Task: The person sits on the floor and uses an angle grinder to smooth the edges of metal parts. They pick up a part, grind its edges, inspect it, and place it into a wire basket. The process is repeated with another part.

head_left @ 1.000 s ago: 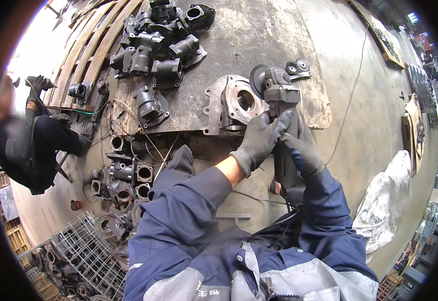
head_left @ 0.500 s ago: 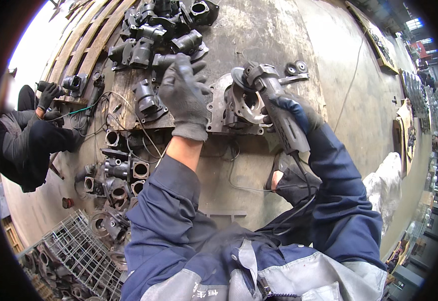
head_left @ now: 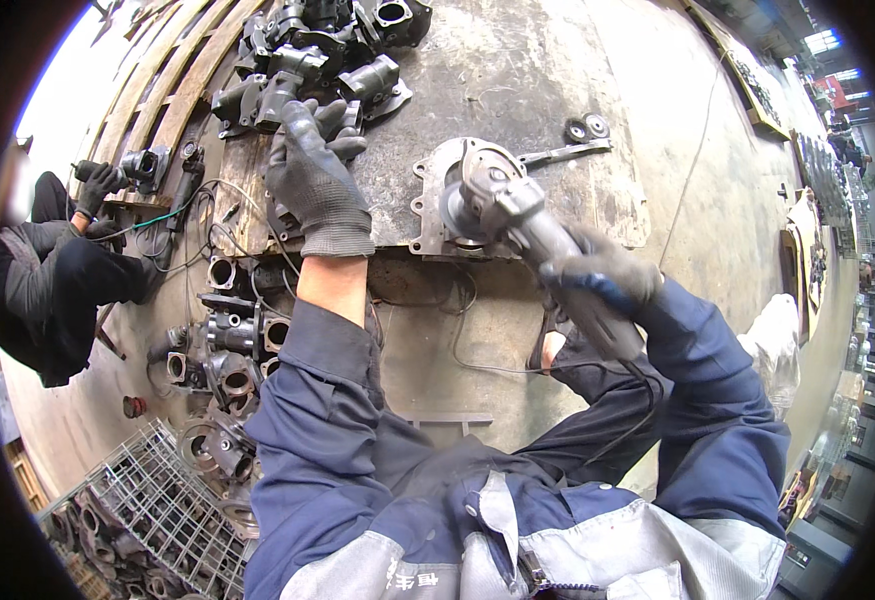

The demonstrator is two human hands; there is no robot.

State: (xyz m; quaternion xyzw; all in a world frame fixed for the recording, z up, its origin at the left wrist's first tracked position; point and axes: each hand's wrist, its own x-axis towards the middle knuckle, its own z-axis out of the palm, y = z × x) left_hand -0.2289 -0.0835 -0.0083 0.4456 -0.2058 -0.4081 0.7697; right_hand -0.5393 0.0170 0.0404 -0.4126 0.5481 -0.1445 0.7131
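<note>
My right hand (head_left: 607,272), in a dark glove, is wrapped round the body of a grey angle grinder (head_left: 517,208). The grinder's disc is over a flanged metal casting (head_left: 431,178) at the near edge of the worktable; whether it touches is hard to tell. The grinder hides much of this casting. My left hand (head_left: 319,190), gloved too, reaches over the left side of the table with its fingers apart. It is just short of a pile of black pipe-like castings (head_left: 297,64) and partly covers a casting beneath it.
A long-handled tool with two round pieces (head_left: 569,151) rests on the worktable (head_left: 497,70). More castings (head_left: 232,330) stand on the floor at left, by a wire basket (head_left: 162,490). Further left a person (head_left: 57,270) sits working with another tool. Cables (head_left: 457,330) cross the floor.
My left hand has moved left, away from the flanged casting. My right hand has brought the grinder nearer to me, its disc shifting left and toward the casting's near side.
</note>
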